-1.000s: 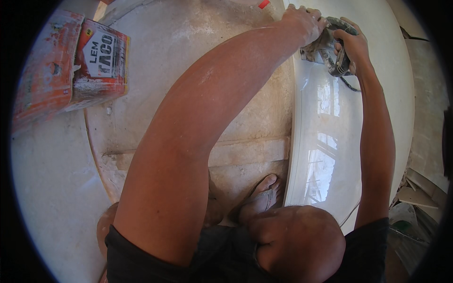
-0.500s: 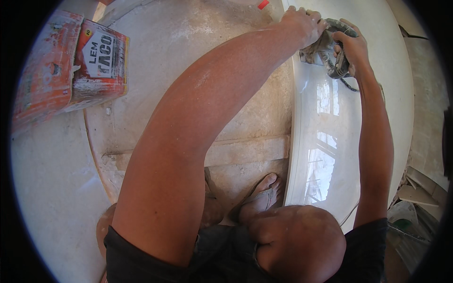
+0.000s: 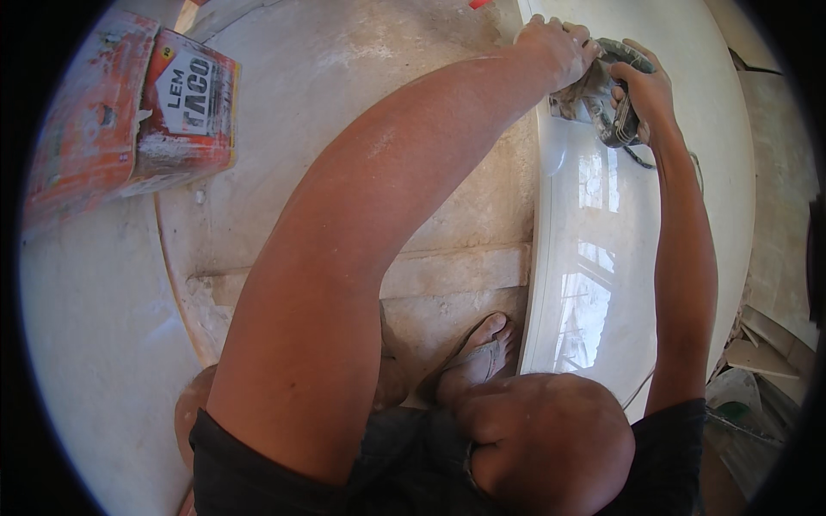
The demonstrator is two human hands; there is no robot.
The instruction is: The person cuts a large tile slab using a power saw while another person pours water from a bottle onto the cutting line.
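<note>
Drawing the dusty dark power tool [image 3: 589, 90] very slightly nearer the body than 0.5 s ago. Closing the right hand [image 3: 650, 90] around its looped handle. Resting the left hand [image 3: 557, 52] against its opposite side with bent fingers; cannot tell how firmly closed. Keeping it at the left edge of the glossy pale slab [image 3: 557, 219], well apart from the battered red container [image 3: 191, 90].

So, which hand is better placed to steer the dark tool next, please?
Probably the right hand: it grips the tool by its handle; the left hand is at the tool's left.
</note>
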